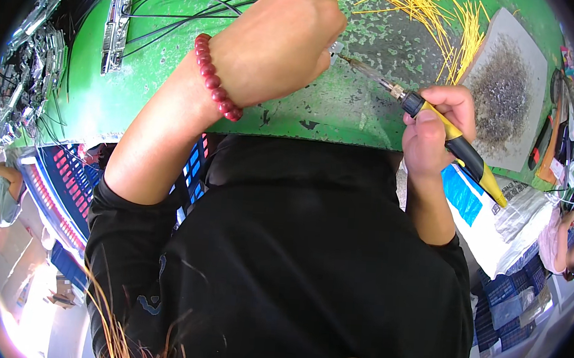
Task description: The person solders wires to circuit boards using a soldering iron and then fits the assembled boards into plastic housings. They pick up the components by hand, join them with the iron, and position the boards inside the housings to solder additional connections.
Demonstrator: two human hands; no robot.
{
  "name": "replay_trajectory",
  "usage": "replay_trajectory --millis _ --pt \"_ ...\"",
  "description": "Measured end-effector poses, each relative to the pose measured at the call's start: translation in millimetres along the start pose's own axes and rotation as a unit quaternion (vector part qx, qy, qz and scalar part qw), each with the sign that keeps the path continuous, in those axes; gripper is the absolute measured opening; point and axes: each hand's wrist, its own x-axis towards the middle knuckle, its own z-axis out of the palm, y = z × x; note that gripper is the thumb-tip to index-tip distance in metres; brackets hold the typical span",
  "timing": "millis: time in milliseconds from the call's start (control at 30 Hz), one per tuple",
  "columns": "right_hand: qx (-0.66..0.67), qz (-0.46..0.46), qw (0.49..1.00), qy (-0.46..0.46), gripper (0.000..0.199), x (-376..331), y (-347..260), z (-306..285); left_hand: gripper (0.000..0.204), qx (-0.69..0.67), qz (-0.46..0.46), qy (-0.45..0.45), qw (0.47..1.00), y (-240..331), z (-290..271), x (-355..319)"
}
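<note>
My right hand [437, 126] grips a yellow-and-black soldering iron [465, 151] like a pen. Its metal tip points left, close to a small silvery metal piece [336, 52] at the fingertips of my left hand [276, 45]. That hand is closed with its back turned up, so most of its fingers and the rest of the piece are hidden. Whether the tip touches the metal, I cannot tell. Black cables [178, 18] run from behind my left hand to a silvery metal strip-like part [116, 34] lying on the green worktable [357, 121].
Thin yellow wires [461, 48] lie at the far right, beside a grey board [535, 63] covered with dark residue. Shiny metal parts [31, 78] heap up on the left. Tools [550, 131] lie at the right edge. A blue basket [68, 174] stands below the table; people sit at both sides.
</note>
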Motion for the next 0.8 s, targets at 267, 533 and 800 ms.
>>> replay_trajectory --millis 267,533,800 --pt "-0.010 -0.001 1.000 -0.004 0.020 2 1 0 0.009 -0.006 -0.008 -0.006 1.000 0 0 0" --pt "-0.007 -0.010 1.000 -0.007 0.021 2 2 -1 0.007 0.018 0.018 0.017 1.000 -7 6 -7" --pt "0.016 -0.036 0.999 0.017 0.022 3 2 -1 0.010 0.020 0.025 0.124 0.992 6 17 -16"
